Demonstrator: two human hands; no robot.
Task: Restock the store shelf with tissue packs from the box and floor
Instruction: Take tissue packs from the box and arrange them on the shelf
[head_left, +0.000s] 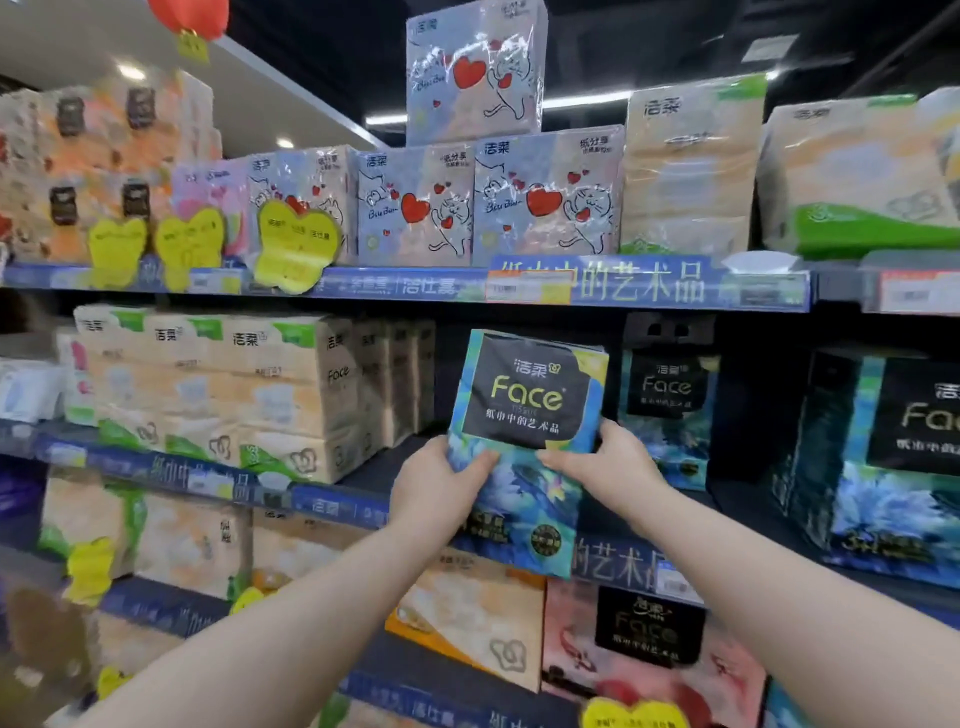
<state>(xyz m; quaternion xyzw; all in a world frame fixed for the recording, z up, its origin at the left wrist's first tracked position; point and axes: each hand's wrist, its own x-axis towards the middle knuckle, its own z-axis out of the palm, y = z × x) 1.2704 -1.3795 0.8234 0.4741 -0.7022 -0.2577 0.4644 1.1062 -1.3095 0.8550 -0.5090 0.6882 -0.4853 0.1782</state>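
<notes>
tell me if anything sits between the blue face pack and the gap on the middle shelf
Nothing visible does. The blue Face pack, in the left hand and right hand, fronts the dark gap between the beige packs and the shelved blue pack; what's behind it is hidden.

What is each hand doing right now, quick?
Left hand: holding the blue Face tissue pack by its left side.
Right hand: holding the same pack by its right side.

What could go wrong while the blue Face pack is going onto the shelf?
The left hand and right hand grip the blue Face pack only near its middle, so the glossy wrap might slip. Pushed in crooked, it could bump the beige packs beside the gap or catch on the shelf edge.
</notes>
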